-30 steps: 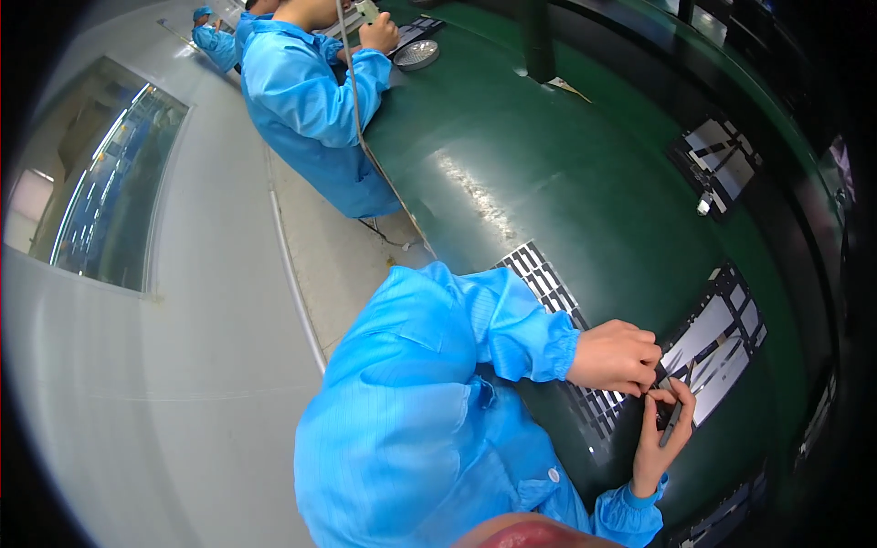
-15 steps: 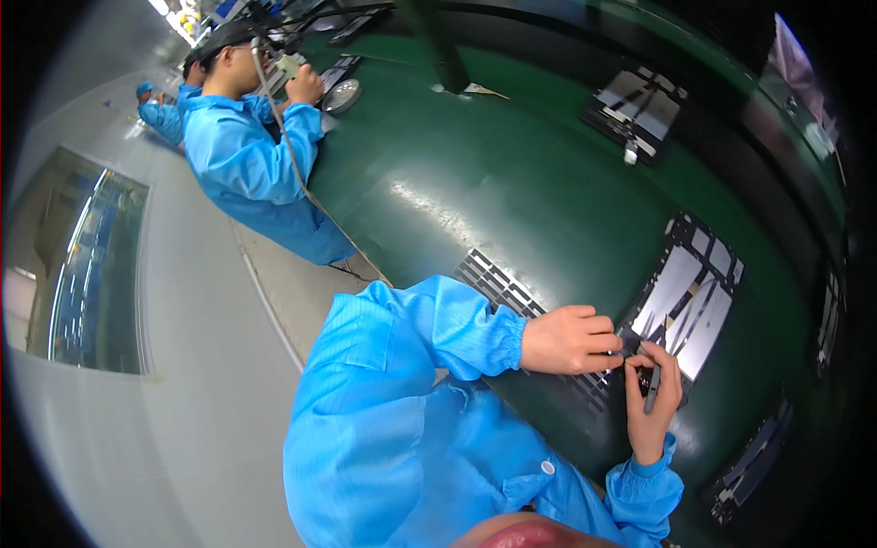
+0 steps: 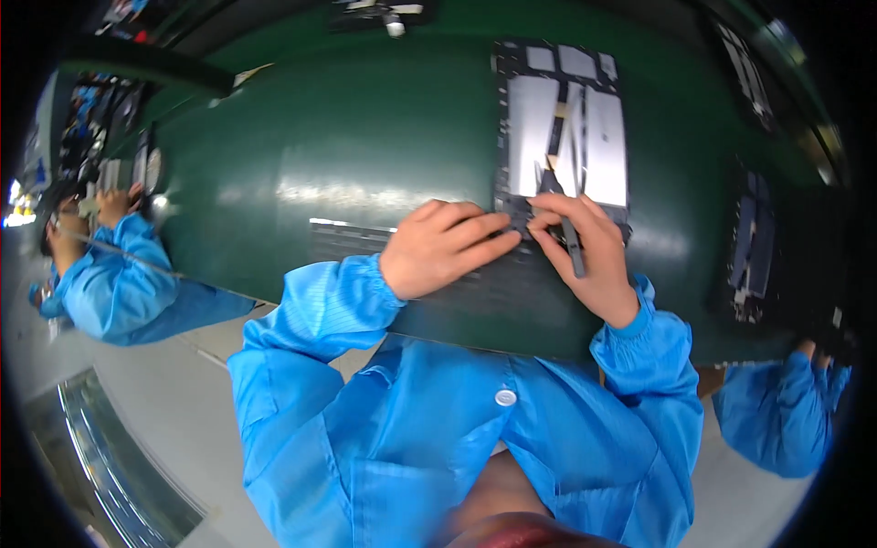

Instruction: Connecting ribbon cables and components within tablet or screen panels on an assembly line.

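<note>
head view: left hand point(image 3: 443, 247) lies on the green table point(image 3: 365, 146), fingers bent and close together, and the fingertips point(image 3: 501, 228) press on the near edge of the panel point(image 3: 562, 128). the hand pinches nothing that i can see; it only pushes down on the dark edge. right hand point(image 3: 589, 251) is just beside it, almost touching at the fingertips. this hand pinches a thin dark tool point(image 3: 568, 237) between thumb and forefinger, and the tool runs from the panel edge down across the hand. i cannot tell what kind of tool it is.

the panel is a flat dark frame with two pale silver plates inside, and a narrow strip point(image 3: 555, 137) goes between the plates. it lies on the table straight in front of the person, its near edge under both hands and the rest beyond them. a grey ribbed mat point(image 3: 352, 239) lies on the table left of the left hand, partly under the sleeve point(image 3: 320, 306).

both arms are in blue sleeves. at the far left another person in blue point(image 3: 105, 274) works at the same table. at the right edge a third blue sleeve point(image 3: 781, 411) shows, near a dark part point(image 3: 754, 247) on the table. far back there is another small panel point(image 3: 384, 14).
</note>
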### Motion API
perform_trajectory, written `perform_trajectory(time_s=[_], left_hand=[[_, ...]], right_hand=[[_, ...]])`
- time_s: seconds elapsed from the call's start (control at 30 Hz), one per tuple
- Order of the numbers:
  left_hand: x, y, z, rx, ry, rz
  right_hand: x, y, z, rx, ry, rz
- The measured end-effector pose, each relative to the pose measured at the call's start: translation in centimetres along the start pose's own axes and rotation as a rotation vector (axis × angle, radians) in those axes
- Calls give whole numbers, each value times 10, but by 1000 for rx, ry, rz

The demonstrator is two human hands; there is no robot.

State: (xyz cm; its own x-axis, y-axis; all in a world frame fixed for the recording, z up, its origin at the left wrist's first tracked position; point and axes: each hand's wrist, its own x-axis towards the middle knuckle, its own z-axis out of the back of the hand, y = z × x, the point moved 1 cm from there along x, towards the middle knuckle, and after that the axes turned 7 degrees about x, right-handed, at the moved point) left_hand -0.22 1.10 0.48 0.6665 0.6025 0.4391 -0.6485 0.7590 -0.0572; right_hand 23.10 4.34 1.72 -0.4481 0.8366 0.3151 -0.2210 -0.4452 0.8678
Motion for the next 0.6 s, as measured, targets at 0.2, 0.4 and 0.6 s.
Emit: perform_trajectory(time_s=[0.2, 0.4, 0.6], left_hand=[[4, -6, 0, 14, 25, 11], [5, -11, -2, 108, 62, 24], [9, -12, -4, 30, 58, 92]], right_hand=[[-6, -4, 0, -7, -41, -24], [-5, -3, 2, 4, 6, -34], [-20, 0, 17, 263, -99, -133]])
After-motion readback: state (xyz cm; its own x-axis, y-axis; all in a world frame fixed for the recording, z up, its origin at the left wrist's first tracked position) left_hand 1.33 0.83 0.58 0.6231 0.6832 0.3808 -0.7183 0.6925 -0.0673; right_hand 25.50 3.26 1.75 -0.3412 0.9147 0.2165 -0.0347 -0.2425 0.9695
